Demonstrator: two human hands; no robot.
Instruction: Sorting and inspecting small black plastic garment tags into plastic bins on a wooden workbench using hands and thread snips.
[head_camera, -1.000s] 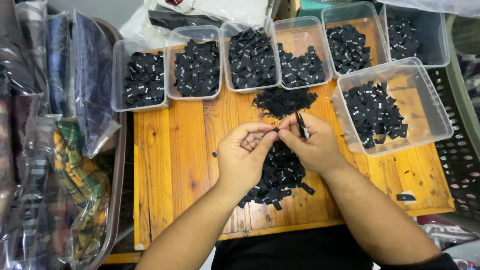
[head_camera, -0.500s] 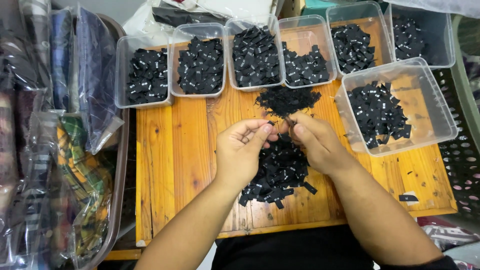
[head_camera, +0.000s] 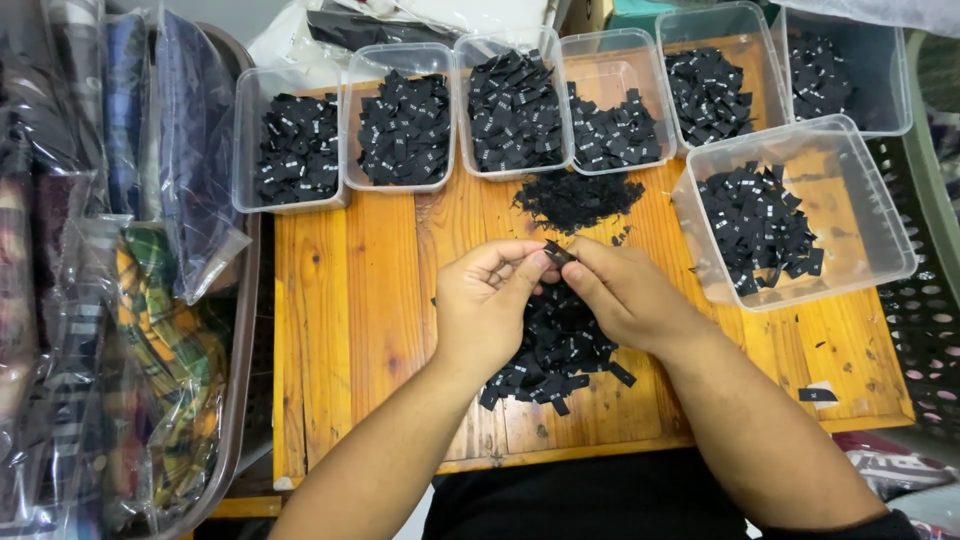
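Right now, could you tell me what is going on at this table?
A person sits at a wooden table with both hands raised over a pile of small black tags. The left hand and right hand meet at their fingertips, pinching one black tag between them. A smaller heap lies farther back. Clear tubs of more black tags line the far edge, with a larger tub to the right. Bagged fabrics lie to the left.

Left hand (head_camera: 487, 300) and right hand (head_camera: 622, 292) together at centre, fingertips meeting in a pinch, forearms angled inward.
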